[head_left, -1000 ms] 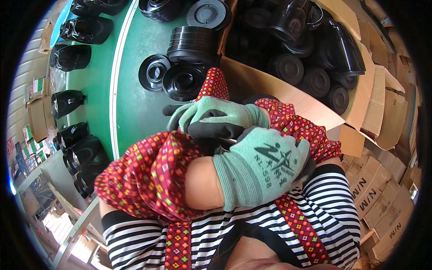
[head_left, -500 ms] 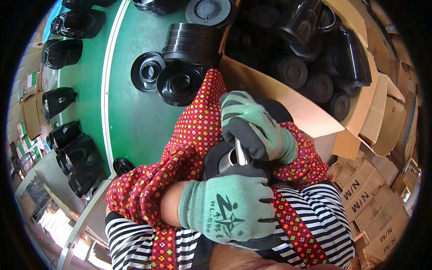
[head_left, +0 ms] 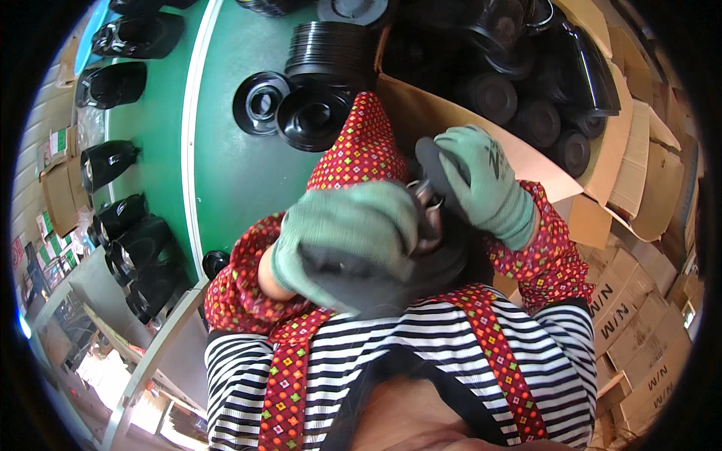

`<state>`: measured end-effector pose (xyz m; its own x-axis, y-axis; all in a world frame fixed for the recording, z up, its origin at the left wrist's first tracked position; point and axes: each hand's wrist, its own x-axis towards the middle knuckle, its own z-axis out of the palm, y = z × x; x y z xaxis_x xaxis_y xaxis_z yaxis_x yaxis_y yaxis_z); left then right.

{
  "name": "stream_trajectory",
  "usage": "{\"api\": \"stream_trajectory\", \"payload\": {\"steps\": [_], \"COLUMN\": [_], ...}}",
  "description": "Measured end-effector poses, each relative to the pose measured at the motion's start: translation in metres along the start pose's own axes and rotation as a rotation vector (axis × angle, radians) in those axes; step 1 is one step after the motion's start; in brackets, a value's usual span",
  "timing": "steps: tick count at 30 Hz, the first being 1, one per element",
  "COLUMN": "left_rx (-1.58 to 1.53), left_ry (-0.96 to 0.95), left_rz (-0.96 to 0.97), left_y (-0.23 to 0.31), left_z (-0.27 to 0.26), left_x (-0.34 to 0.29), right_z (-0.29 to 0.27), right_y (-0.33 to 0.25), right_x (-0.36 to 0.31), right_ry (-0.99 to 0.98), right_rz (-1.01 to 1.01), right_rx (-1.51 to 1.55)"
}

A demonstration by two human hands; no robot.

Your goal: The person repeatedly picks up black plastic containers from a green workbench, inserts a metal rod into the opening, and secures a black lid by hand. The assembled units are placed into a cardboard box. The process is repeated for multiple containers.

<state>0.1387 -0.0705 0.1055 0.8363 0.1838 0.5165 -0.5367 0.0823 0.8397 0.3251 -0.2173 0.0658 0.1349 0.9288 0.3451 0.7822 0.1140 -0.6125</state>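
Observation:
In green gloves with dark palms, both my hands are over a dark round-edged object (head_left: 451, 259) against my body. My left hand (head_left: 350, 233) is smeared by motion, its fingers curled over the near left side of that object; its grip cannot be told. My right hand (head_left: 485, 177) is closed at the upper right, beside a black rounded shape that may be a part or the glove's coated side. Between the hands shows a shiny curved metal piece (head_left: 430, 218). What my right fingers grip is partly hidden.
On the green table (head_left: 241, 173) stand a stack of black discs (head_left: 331, 51) and two black round dishes (head_left: 314, 116). Black pitcher-like housings (head_left: 113, 85) line the left side. At right an open cardboard box (head_left: 481, 128) holds black round parts, with more cartons (head_left: 632, 331) beyond.
My left hand has moved up and left and is now blurred. My right hand has shifted up and right, and the metal piece shows at a different angle. The view has tilted slightly.

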Motion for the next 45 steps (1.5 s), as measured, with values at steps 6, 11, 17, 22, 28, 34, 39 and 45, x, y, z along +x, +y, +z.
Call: {"api": "stream_trajectory", "payload": {"steps": [6, 11, 17, 22, 28, 34, 39, 45], "left_rx": [0.568, 0.388, 0.603, 0.340, 0.762, 1.032, 0.781, 0.202], "left_ry": [0.486, 0.585, 0.863, 1.098, 1.047, 0.299, 0.498, 1.144], "left_rz": [-0.407, -0.864, -0.774, -0.742, -0.829, -0.479, -0.297, -0.133], "left_y": [0.039, 0.079, 0.075, 0.050, 0.043, 0.092, 0.086, 0.112], "left_z": [-0.007, -0.008, -0.030, -0.033, -0.022, 0.024, 0.020, -0.075], "left_x": [-0.006, -0.031, -0.162, -0.282, -0.308, -0.197, -0.178, -0.161], "right_z": [-0.007, -0.012, -0.043, -0.036, -0.003, -0.024, 0.027, 0.126], "right_y": [-0.019, -0.016, -0.019, -0.059, -0.075, -0.077, -0.081, -0.050], "right_x": [0.026, 0.022, -0.024, -0.060, -0.070, -0.007, 0.064, 0.119], "right_ry": [0.000, 0.119, -0.047, -0.133, 0.000, 0.278, 0.129, 0.088], "right_rz": [0.230, -0.225, 0.258, 0.111, 0.189, 0.406, 0.700, 0.736], "right_rx": [-0.035, -0.320, 0.492, 0.519, 0.442, 0.765, 1.557, 1.293]}}
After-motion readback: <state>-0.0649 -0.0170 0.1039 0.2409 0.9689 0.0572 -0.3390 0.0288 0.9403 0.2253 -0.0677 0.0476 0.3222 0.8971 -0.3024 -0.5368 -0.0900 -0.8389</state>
